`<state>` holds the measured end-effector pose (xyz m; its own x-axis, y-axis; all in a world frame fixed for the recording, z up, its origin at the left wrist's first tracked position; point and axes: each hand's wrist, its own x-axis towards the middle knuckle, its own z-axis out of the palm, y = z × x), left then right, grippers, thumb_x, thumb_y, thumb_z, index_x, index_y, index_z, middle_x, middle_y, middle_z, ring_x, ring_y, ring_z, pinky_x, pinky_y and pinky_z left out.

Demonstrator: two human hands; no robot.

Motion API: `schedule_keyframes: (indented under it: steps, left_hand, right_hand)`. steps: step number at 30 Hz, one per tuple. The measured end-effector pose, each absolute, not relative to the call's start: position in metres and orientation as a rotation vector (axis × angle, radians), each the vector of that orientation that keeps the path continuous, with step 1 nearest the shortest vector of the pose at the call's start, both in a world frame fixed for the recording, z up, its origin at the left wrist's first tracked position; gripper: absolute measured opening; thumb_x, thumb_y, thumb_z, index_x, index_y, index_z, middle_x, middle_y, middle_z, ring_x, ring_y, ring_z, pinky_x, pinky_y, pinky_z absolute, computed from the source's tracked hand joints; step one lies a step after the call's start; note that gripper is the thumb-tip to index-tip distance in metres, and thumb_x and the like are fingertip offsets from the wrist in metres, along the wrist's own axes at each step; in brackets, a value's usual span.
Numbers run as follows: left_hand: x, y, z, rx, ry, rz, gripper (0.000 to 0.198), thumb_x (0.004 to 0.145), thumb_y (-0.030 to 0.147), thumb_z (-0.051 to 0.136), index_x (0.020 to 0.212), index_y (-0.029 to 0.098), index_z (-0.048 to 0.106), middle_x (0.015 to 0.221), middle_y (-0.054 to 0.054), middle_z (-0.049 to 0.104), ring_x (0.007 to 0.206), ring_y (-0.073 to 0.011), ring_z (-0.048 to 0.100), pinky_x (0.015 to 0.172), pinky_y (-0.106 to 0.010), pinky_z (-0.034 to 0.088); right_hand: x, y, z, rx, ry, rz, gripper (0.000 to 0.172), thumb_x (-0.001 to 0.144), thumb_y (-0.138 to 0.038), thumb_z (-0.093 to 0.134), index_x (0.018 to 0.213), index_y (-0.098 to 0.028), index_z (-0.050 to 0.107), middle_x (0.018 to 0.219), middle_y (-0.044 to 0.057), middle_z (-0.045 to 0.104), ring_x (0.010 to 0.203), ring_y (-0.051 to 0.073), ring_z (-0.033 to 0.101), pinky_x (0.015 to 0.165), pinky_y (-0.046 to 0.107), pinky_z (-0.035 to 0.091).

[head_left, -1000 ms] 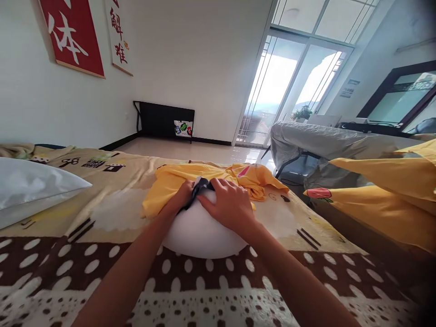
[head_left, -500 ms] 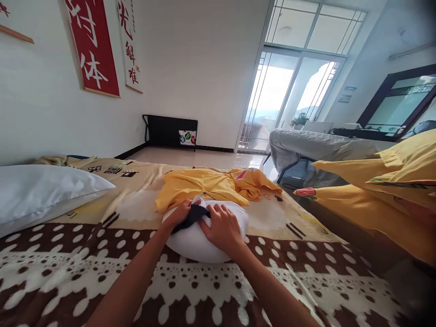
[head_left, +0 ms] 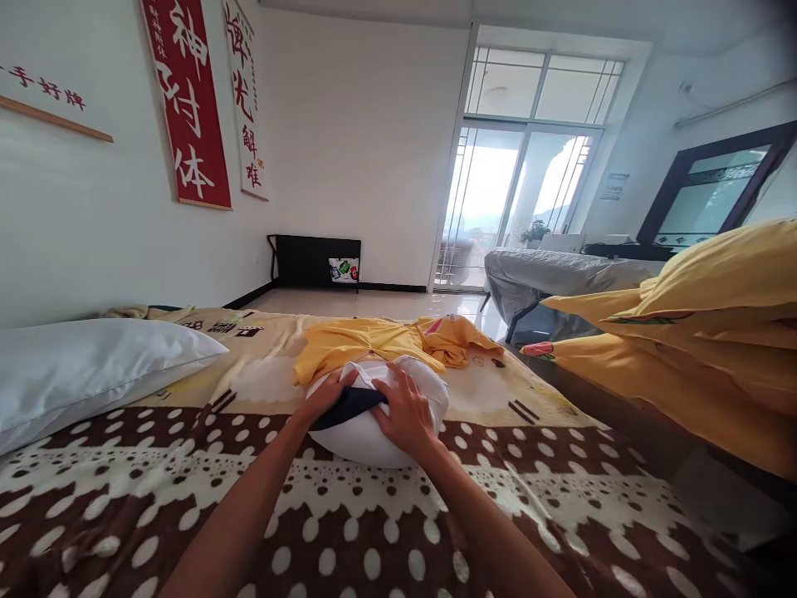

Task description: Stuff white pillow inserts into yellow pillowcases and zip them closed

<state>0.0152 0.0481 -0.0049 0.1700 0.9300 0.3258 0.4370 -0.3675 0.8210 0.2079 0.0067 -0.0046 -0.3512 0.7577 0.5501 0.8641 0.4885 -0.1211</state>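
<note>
A rounded white bundle (head_left: 374, 440), cushion-like with a folded cloth opening on top, lies on the patterned blanket (head_left: 398, 531) in front of me. Across its top runs a dark navy piece of cloth (head_left: 352, 405). My left hand (head_left: 327, 394) has its fingers closed on the left part of that navy cloth. On the other side, my right hand (head_left: 404, 407) pinches its right end, with the fingers bent over the white bundle. A crumpled yellow cloth (head_left: 367, 340) lies just beyond, touching the bundle's far side.
A white pillow (head_left: 105, 365) rests on the left. Yellow pillows or cushions (head_left: 685, 349) stick in from the right. A table under plastic sheeting (head_left: 548, 270) stands near the glass doors (head_left: 514, 199). Leaning by the far wall is a black panel (head_left: 311, 259).
More of the navy cloth shows between my hands, stretched flatter. Both hands stay on the bundle. The view has tilted up and shifted slightly.
</note>
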Motion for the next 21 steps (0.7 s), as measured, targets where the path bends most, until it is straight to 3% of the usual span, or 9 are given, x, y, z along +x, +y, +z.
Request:
schedule_keyframes:
  steps: [4, 9, 13, 21]
  left_hand:
    - [0.019, 0.042, -0.006, 1.821, 1.278, 1.156, 0.055, 0.086, 0.061, 0.037, 0.09, 0.015, 0.066, 0.095, -0.009, 0.071, 0.095, -0.0253, 0.062, 0.09, -0.034, 0.046]
    - [0.018, 0.033, -0.013, 1.811, 1.26, 1.277, 0.064, 0.086, 0.063, 0.028, 0.11, 0.013, 0.06, 0.119, -0.014, 0.064, 0.118, -0.0271, 0.052, 0.105, -0.04, 0.036]
    - [0.005, 0.036, -0.031, 1.835, 1.256, 1.287, 0.067, 0.077, 0.063, 0.047, 0.122, 0.014, 0.052, 0.131, -0.015, 0.056, 0.129, -0.0298, 0.043, 0.111, -0.043, 0.028]
    - [-0.01, 0.035, -0.04, 1.858, 1.229, 1.195, 0.08, 0.067, 0.049, 0.071, 0.133, 0.019, 0.038, 0.142, -0.015, 0.045, 0.133, -0.0321, 0.04, 0.109, -0.044, 0.035]
  right_hand:
    - [0.211, 0.011, -0.004, -1.332, -2.266, -0.194, 0.037, 0.089, -0.036, 0.05, 0.124, -0.025, 0.056, 0.116, 0.006, 0.064, 0.113, 0.027, 0.048, 0.09, 0.035, 0.04]
    - [0.217, 0.028, 0.0, -1.32, -2.281, -0.078, 0.032, 0.085, -0.031, 0.053, 0.115, -0.022, 0.06, 0.1, 0.008, 0.067, 0.105, 0.025, 0.054, 0.081, 0.031, 0.038]
    - [0.22, 0.047, -0.003, -1.334, -2.26, -0.004, 0.03, 0.082, -0.031, 0.053, 0.108, -0.022, 0.064, 0.095, 0.008, 0.064, 0.093, 0.022, 0.057, 0.076, 0.028, 0.037]
    - [0.237, 0.077, -0.02, -1.174, -2.142, 0.099, 0.046, 0.066, -0.018, 0.048, 0.109, -0.019, 0.064, 0.091, 0.007, 0.062, 0.086, 0.022, 0.056, 0.075, 0.03, 0.038]
